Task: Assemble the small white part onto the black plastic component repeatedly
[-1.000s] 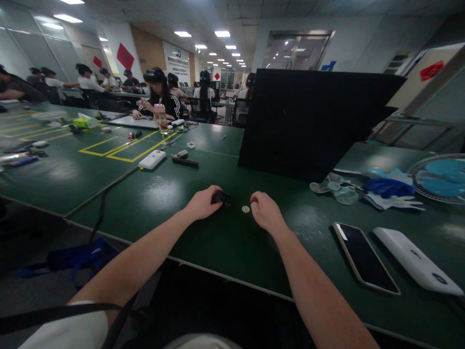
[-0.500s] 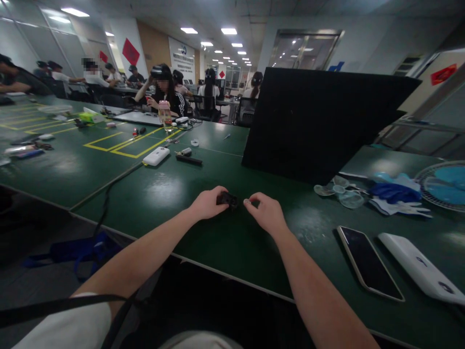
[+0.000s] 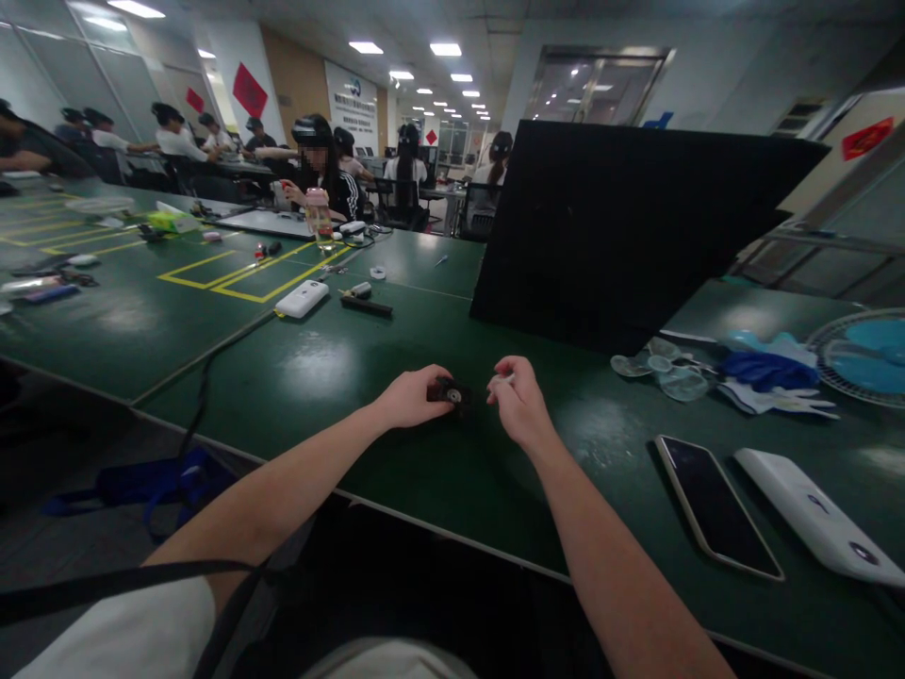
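Low over the green table, my left hand (image 3: 411, 400) grips a small dark part (image 3: 454, 394) between thumb and fingers. A round, pale metallic disc shows on its side; the rest is too dark to make out. Just to the right, apart from that part, my right hand (image 3: 521, 404) is closed in a pinch. Something small and pale shows at its fingertips, too small to name.
A large black panel (image 3: 608, 226) stands at the back right. Nearer are clear fan blades (image 3: 668, 371), gloves (image 3: 774, 372), a phone (image 3: 717, 505) and a white device (image 3: 813, 514). At the left are a white power bank (image 3: 303, 298) and a bottle (image 3: 320, 219). A co-worker (image 3: 321, 170) sits opposite.
My right hand has drawn slightly up and right, away from the dark part, with its fingers curled in more. The dark part has turned so its disc shows.
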